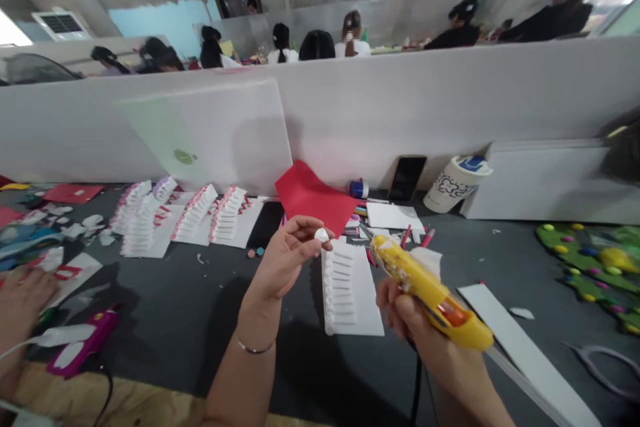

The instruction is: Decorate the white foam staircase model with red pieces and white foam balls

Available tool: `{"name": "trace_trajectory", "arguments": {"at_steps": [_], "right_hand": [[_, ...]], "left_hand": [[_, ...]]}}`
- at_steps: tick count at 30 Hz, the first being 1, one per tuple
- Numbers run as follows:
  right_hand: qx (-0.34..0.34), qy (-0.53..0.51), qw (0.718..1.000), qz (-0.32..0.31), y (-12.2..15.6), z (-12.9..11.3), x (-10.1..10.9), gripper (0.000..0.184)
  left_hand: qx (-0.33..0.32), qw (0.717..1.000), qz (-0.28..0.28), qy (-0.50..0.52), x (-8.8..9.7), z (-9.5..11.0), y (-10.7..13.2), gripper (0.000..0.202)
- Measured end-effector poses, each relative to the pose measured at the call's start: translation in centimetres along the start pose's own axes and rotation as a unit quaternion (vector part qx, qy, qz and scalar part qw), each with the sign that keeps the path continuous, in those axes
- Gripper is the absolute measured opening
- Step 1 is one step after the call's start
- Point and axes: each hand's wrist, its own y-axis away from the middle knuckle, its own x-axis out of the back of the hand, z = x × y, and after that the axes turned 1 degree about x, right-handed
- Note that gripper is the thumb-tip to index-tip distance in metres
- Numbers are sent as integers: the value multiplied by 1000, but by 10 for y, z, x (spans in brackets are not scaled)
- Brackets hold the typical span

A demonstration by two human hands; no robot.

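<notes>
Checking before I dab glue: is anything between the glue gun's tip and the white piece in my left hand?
Nothing visible: only open air separates the tip of the yellow hot glue gun, gripped in your right hand, from the small white piece pinched in your left hand. The red sheet lies beyond, not between them.

The dark grey work surface, possibly a floor mat, carries a white card sheet with rows of white strips at twelve o'clock. A paper cup stands at one o'clock, green felt cutouts lie at three, and a long white card strip and scissors lie at four.
</notes>
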Motion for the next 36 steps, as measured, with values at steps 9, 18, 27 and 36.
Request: {"name": "trace_trajectory", "arguments": {"at_steps": [9,18,27,36], "right_hand": [[26,-37,998,-52,0,8,-14,30],[75,-6,995,-69,-4,7,-17,33],[68,50,995,-51,-5,8,-15,40],[75,87,993,-24,-6,10,-14,41]], "left_hand": [[12,1000,0,16,0,-10,-4,26],[17,1000,-12,-4,-2,-11,-9,25],[0,999,-21,-33,-4,-11,-15,25],[6,999,-17,-28,-3,-13,-17,24]]}}
